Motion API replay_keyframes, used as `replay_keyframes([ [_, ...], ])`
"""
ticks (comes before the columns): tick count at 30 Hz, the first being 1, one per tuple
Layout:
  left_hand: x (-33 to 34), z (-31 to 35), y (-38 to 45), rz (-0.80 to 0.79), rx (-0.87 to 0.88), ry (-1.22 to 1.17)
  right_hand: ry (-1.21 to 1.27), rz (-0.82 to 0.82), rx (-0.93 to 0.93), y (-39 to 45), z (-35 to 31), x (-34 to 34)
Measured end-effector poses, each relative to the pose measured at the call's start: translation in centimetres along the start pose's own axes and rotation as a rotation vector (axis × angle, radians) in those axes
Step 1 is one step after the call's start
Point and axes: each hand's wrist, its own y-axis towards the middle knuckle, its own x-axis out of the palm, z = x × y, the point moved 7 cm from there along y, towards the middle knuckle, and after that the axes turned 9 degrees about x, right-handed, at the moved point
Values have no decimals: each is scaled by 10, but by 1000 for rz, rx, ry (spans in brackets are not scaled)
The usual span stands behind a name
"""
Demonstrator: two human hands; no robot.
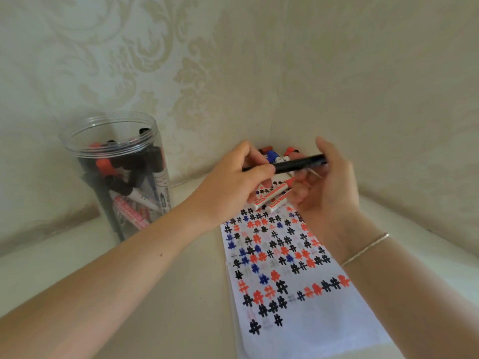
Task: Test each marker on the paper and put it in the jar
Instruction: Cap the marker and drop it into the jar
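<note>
Both hands meet over the far end of the paper, holding 1 black marker level between them, above the paper. The left hand pinches the marker's left part with thumb and curled fingers; the right hand curls round its right end, palm turned toward the left. A thin bracelet circles the right wrist.

The paper lies on the pale table, running from the far corner toward the near right. It is covered in black, red and blue hash marks, dense at the far end and thinner near the bottom.

Under the hands, at the paper's far end, lie loose markers with white barrels and red labels. More of them, with red and blue caps, sit just beyond in the corner where the 2 walls meet; I cannot count them.

The clear plastic jar stands upright to the left, well apart from the paper and close to the patterned wall. It is open at the top and holds many markers, black and red, leaning at angles.
</note>
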Motion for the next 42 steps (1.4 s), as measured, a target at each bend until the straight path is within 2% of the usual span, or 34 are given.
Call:
replay_keyframes([
  [1, -4, 0, 1, 9, -14, 1, -34, 75, -64, 0, -11, -4],
  [3, -13, 2, 4, 45, -22, 18, -283, 160, -206, -3, -27, -3],
  [5, -23, 2, 6, 116, -11, 43, -521, 131, -271, -5, -29, 11],
  [8, -33, 2, 7, 237, 12, 105, -626, 68, -333, -10, -26, 28],
  [11, -38, 9, 5, 325, 64, 223, -586, 68, -387, -15, -24, 33],
  [17, -44, 23, 1, 392, 157, 395, -473, 44, -325, -20, -11, 35],
  [20, -47, 32, -1, 400, 208, 438, -362, -31, -181, -16, -2, 39],
  [23, -63, 56, -3, 433, 320, 502, -127, -203, 20, -10, 10, 63],
  [25, -77, 73, -6, 472, 406, 436, 32, -284, 109, -7, 12, 90],
  [27, -91, 86, -10, 522, 482, 345, 35, -321, 134, -5, 10, 121],
  [30, -115, 100, -18, 648, 573, 438, -244, -313, 64, -6, 5, 159],
  [34, -152, 108, -27, 805, 590, 662, -737, -152, -262, 9, -9, 175],
  [36, -169, 106, -29, 864, 533, 750, -1146, -83, -425, 24, -3, 169],
  [39, -183, 101, -27, 881, 467, 853, -1931, -29, -481, 54, 38, 142],
  [42, -185, 96, -23, 840, 400, 949, -2236, 94, -495, 70, 65, 116],
])
